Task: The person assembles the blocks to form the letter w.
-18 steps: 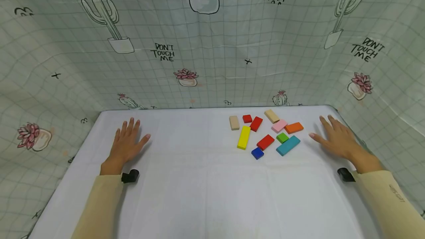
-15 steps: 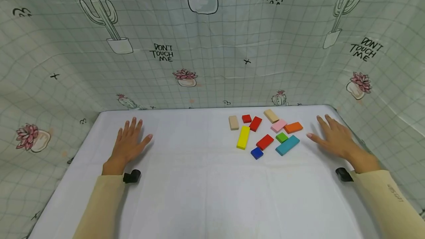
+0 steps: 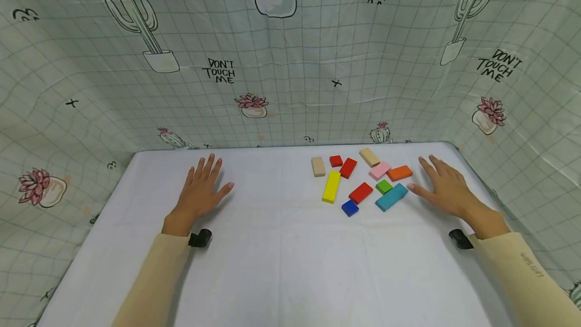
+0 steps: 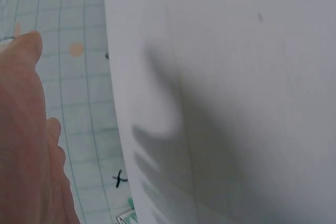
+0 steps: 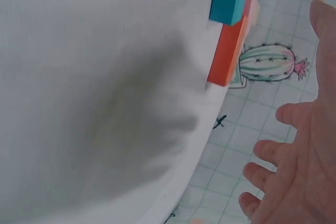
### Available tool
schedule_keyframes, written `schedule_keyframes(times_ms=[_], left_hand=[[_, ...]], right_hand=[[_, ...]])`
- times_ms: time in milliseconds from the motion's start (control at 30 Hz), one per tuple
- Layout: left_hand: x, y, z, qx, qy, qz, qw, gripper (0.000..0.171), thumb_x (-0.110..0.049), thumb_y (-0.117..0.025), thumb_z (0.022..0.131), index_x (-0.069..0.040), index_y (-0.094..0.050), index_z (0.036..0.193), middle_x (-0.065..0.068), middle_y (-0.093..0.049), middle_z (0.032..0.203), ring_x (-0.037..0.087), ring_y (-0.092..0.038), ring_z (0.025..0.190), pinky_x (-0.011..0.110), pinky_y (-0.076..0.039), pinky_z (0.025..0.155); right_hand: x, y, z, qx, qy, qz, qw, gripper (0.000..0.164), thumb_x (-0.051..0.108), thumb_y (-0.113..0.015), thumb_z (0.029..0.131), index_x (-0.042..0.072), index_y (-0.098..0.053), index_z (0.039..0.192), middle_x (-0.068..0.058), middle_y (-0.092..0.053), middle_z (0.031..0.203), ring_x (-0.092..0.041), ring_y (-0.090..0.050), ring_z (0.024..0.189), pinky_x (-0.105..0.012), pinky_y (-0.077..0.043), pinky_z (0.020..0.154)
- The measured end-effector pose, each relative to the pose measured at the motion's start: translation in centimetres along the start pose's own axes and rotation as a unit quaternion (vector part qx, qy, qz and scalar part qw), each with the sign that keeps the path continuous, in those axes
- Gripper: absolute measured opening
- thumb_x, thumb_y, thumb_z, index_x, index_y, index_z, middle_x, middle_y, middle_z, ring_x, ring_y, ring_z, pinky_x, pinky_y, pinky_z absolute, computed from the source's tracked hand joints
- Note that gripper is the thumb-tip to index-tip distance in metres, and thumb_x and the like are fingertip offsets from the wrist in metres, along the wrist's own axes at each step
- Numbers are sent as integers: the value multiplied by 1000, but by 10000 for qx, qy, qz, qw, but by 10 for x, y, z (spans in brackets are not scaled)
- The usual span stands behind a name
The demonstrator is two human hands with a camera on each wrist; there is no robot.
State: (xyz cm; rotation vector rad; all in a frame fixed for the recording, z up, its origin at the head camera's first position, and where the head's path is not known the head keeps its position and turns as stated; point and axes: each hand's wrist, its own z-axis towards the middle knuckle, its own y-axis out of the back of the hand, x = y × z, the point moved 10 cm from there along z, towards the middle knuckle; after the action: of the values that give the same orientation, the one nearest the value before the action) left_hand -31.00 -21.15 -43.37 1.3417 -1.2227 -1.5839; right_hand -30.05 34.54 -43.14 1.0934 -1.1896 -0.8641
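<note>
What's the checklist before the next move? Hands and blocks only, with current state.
1. Left hand holding nothing: ok, fingers extended.
2. Right hand holding nothing: ok, fingers extended.
3. Right hand clear of teal block: ok, gap visible in right wrist view.
4. Left hand beside the blocks: not ok, it is well to their left.
5. Blue block separate from the nearest red block: cannot tell, contact is unclear.

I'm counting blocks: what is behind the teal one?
In the head view, the green block, orange block and pink block lie behind the teal block, one beige block farther back. What lies under the teal block is covered from view.
</note>
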Motion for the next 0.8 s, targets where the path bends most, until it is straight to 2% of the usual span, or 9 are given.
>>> schedule_keyframes(times_ms=[467, 800], left_hand=[[-54, -12, 14, 9, -567, 126, 9983, 85, -49, -56, 106, -4, -20, 169, 18, -8, 177, 43, -5, 163, 61, -3, 130], [-94, -25, 20, 193, -958, 85, 9952, 86, -53, -55, 106, -7, -20, 169, 15, -9, 178, 39, -5, 164, 58, -2, 131]], right_hand=[[31, -6, 3, 22, 333, -15, 9994, 94, 47, -70, 99, -8, -27, 162, -42, -23, 162, -62, -23, 147, -79, -17, 117], [60, -13, 3, 161, 544, -78, 9984, 91, 45, -73, 98, -6, -31, 161, -39, -25, 162, -62, -25, 146, -77, -18, 118]])
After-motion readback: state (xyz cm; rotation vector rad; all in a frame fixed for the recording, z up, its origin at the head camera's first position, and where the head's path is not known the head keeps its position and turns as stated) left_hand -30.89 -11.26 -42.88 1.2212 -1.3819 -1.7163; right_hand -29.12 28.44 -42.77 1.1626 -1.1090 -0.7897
